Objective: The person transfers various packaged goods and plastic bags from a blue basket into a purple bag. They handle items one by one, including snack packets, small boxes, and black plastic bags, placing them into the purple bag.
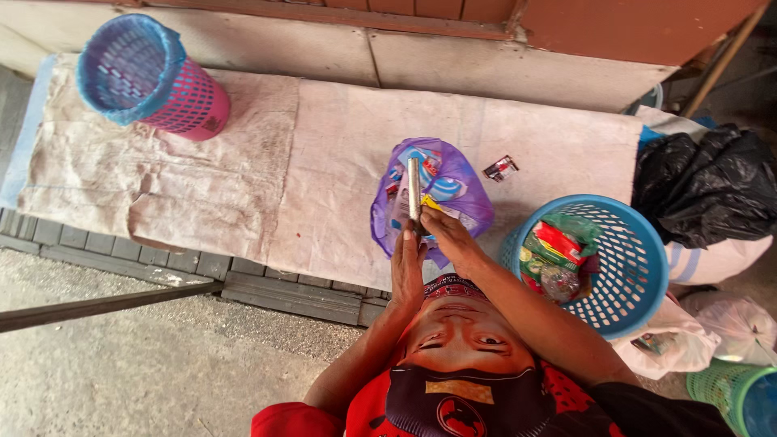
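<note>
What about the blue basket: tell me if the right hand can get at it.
Probably yes: the blue basket stands open-topped beside that arm, nothing between, though the right hand grips a silver tube.

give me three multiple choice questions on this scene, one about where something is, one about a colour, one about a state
1. Where does the pink basket lie?
A. on the cloth-covered bench, far left
B. inside the blue basket
C. on the black bag

2. What colour is the plastic bag in front of the hands?
A. green
B. purple
C. white

3. What is the state of the blue basket at the right?
A. empty
B. turned upside down
C. holding wrappers

Answers:
1 A, it lies tipped on its side at the left end of the bench.
2 B, the see-through bag is purple, with packets inside.
3 C, red and green wrappers sit inside it.

Both the left hand and the right hand are raised at a slim silvery tube that stands upright over the bag.
</note>
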